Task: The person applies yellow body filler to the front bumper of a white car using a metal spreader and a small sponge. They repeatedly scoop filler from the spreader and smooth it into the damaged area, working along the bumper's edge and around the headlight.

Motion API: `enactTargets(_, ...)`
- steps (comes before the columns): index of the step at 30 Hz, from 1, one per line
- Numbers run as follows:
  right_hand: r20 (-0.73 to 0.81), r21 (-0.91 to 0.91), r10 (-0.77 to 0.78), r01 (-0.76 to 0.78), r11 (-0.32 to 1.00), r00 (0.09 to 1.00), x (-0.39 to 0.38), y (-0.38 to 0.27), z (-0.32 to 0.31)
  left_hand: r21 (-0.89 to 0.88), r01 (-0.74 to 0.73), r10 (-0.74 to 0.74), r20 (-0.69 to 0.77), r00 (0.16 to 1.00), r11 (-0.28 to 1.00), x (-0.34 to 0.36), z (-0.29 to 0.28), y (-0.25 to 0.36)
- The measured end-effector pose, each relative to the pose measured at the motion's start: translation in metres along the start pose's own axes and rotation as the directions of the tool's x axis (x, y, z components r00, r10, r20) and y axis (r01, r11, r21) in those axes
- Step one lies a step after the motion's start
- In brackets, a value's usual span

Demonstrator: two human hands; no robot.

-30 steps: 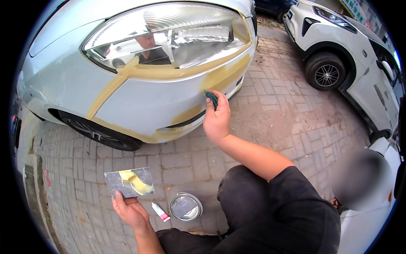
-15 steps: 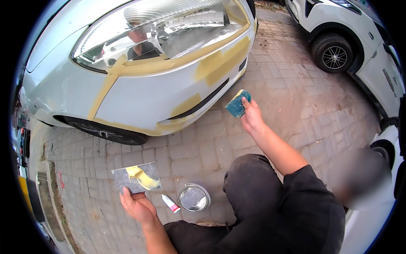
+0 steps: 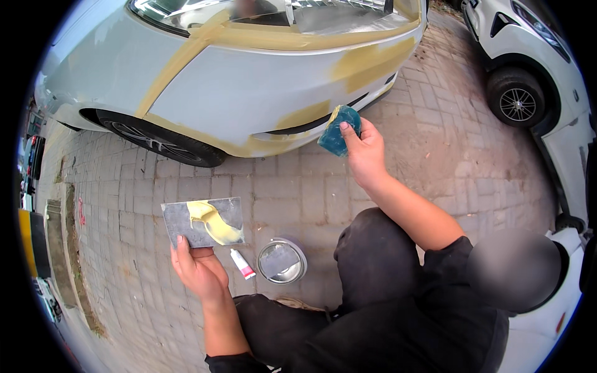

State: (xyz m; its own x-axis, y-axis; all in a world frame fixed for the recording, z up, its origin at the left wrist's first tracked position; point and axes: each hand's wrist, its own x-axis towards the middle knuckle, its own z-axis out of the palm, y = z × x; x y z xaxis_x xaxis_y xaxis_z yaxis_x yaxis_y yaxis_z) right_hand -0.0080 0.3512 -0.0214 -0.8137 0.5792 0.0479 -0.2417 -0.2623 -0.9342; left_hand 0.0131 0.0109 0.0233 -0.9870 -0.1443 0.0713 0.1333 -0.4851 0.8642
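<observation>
My left hand (image 3: pixel 200 270) holds a flat grey plate (image 3: pixel 180 221) by its lower edge; a thick smear of pale yellow paste (image 3: pixel 217 227) lies on it. My right hand (image 3: pixel 367 155) grips a teal flexible scraper (image 3: pixel 333 140) with yellowish paste along one edge, in front of a white car's bumper (image 3: pixel 249 90). Yellow tape (image 3: pixel 273 38) borders the headlight (image 3: pixel 339 17), and dull yellow patches (image 3: pixel 367 65) mark the bumper. On the pavement beside my left hand lie a white-and-red tube (image 3: pixel 241 261) and a round metal can (image 3: pixel 277 242) with a grey piece on top.
Grey paving (image 3: pixel 149 211) surrounds me. The front wheel (image 3: pixel 149 140) is under the taped car. A second white car (image 3: pixel 528 43) stands at the right. A blurred round area (image 3: pixel 513 270) covers part of the lower right. A curb strip (image 3: pixel 62 261) runs along the left.
My right hand has drawn back from the bumper, turning the scraper's broad face into view, then shifted slightly up and left. The view has tilted, so the car sits higher in the picture.
</observation>
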Motion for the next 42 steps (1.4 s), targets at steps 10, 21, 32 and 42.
enactTargets(10,-0.257,-0.128,-0.206,0.178,0.976,0.944,0.018,0.025,0.023,-0.179,0.039,-0.043,-0.017,0.999,0.983,0.006,0.002,0.013)
enactTargets(21,-0.321,-0.674,-0.64,0.307,0.672,0.698,0.007,0.042,0.084,-0.294,0.083,-0.111,-0.081,0.99,0.952,0.014,-0.028,0.024)
enactTargets(32,0.001,-0.707,-0.658,0.466,0.532,0.753,-0.013,0.047,0.087,-0.325,0.049,-0.099,-0.139,0.985,0.945,0.023,-0.048,0.033)
enactTargets(42,-0.159,-0.759,-0.758,0.413,0.504,0.632,0.017,0.029,0.072,-0.35,0.06,-0.106,-0.114,0.988,0.935,0.025,-0.051,0.028)
